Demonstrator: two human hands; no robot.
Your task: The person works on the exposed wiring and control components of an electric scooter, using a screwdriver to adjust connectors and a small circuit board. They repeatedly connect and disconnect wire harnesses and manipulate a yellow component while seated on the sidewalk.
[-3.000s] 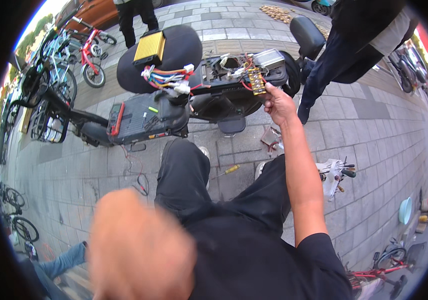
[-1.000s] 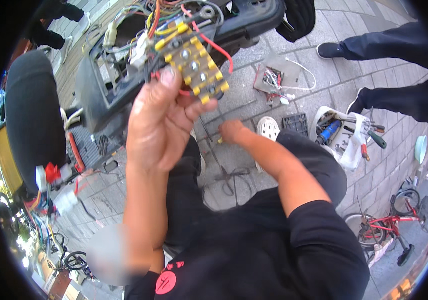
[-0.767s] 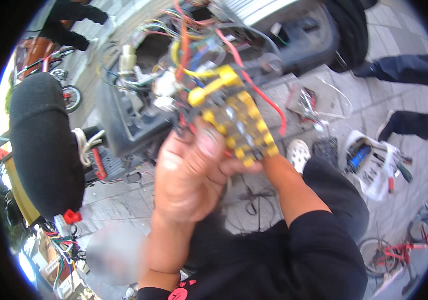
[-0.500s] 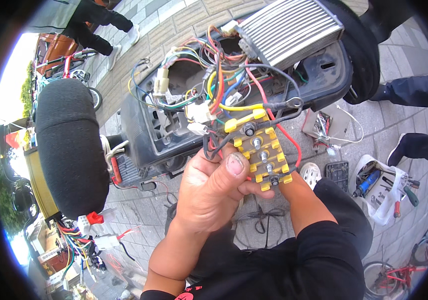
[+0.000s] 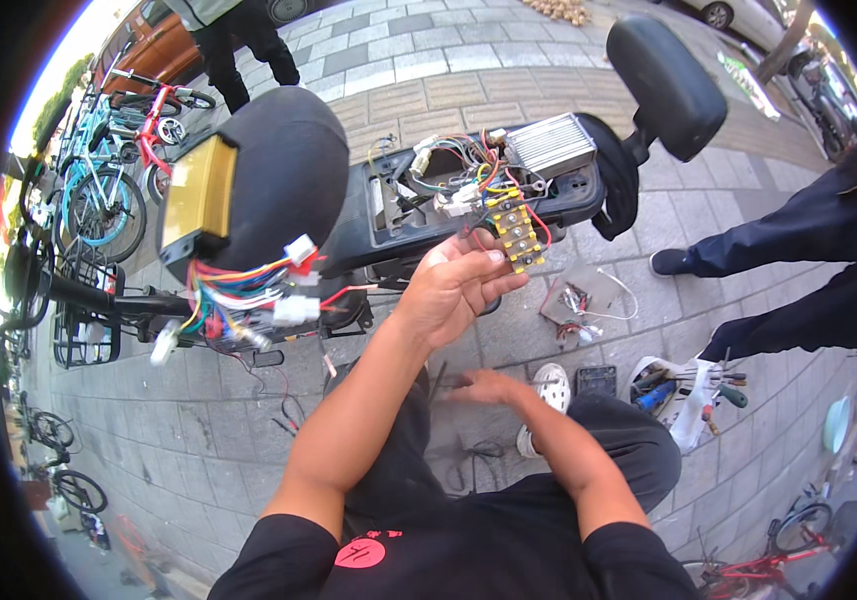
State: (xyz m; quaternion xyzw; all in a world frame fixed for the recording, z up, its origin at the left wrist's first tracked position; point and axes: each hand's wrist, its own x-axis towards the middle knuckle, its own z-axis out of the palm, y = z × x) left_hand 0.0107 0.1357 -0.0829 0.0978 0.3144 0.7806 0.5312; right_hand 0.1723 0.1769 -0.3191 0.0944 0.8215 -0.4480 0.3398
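Observation:
My left hand point(image 5: 454, 284) pinches the lower left edge of a yellow terminal block point(image 5: 518, 236) between thumb and fingers. Metal bolts run down the middle of the block. Red, yellow and black wires tie it to a wire bundle point(image 5: 460, 195) in the opened body of an electric scooter point(image 5: 368, 228). A silver finned controller point(image 5: 551, 146) lies on the scooter at the far end of that bundle. My right hand point(image 5: 486, 388) is lower down, near my knees and away from the block. Motion smears its fingers, so whether it holds anything is unclear.
A gold box point(image 5: 200, 195) with loose coloured wires and white plugs rests by the black seat point(image 5: 293, 150). On the paving lie a small box of parts point(image 5: 578, 300), a black tray point(image 5: 596, 381) and a white tool bag point(image 5: 690, 405). Another person's legs point(image 5: 778, 250) stand right.
My right hand has come out from behind the terminal block and dropped toward my knees. My left hand still holds the block. The view has pulled back, with more of the scooter showing.

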